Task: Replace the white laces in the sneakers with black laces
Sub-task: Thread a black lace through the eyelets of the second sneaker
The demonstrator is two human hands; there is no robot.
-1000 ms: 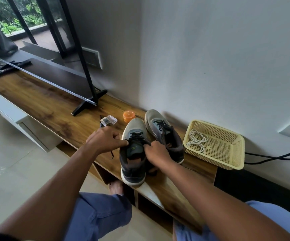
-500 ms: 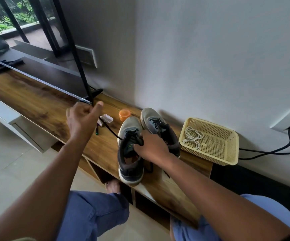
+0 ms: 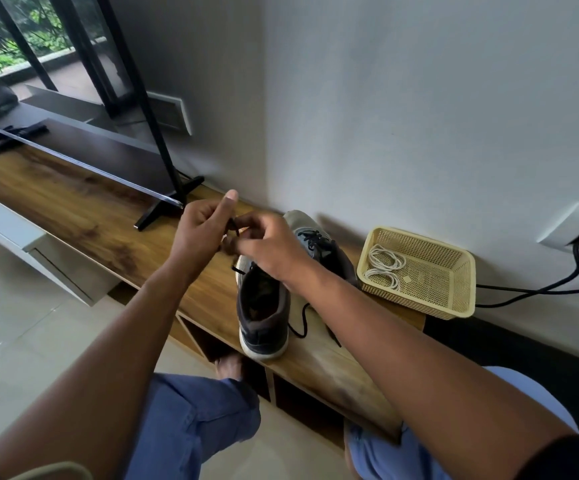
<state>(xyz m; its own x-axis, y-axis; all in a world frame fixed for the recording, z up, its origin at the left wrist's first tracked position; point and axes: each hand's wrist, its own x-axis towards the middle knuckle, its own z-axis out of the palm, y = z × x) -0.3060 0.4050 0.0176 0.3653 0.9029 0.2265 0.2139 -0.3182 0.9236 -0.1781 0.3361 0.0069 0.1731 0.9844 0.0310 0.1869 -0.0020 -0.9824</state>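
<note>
Where half a second ago your left hand (image 3: 199,233) was flung out wide with the lace end, it is now back over the near sneaker (image 3: 263,308), meeting your right hand (image 3: 269,249). Both pinch the black lace (image 3: 233,227) above the tongue, fingers curled; probably tying off. Far sneaker (image 3: 319,242) already black-laced. White laces (image 3: 383,268) coiled in the yellow basket (image 3: 454,292), so the swap looks nearly done. Wooden bench (image 3: 73,209) along a white wall; TV stand foot (image 3: 167,207) left; black cable (image 3: 541,289) from a wall socket; tiled floor below.

No text or label can be read.
</note>
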